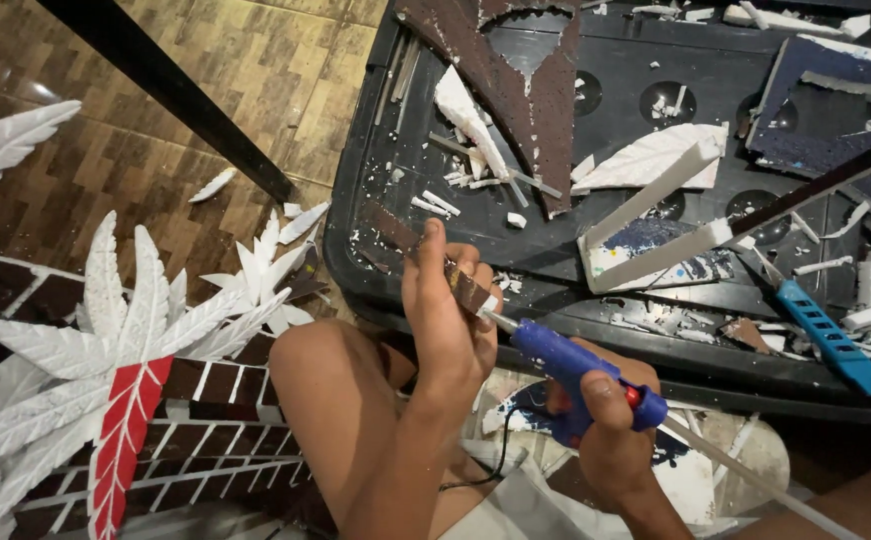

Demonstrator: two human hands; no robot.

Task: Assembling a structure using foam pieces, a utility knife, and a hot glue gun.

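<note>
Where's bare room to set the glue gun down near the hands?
Bare wooden floor lies between the black bar and the black tray. The tray is crowded with foam scraps and a blue cutter. White foam leaves fill the floor beside the left hand; the right hand holds the blue glue gun.

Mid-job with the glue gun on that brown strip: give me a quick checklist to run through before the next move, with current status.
1. Left hand grips the brown strip: ok.
2. Right hand holds the blue glue gun, a finger on the red trigger: ok.
3. Nozzle tip meets the strip's lower end: ok.
4. Glue actually flowing: cannot tell.
5. Left fingers clear of the hot tip: not ok, they sit right beside it.
6. Blue utility knife lies apart in the black tray, away from both hands: ok.
</note>
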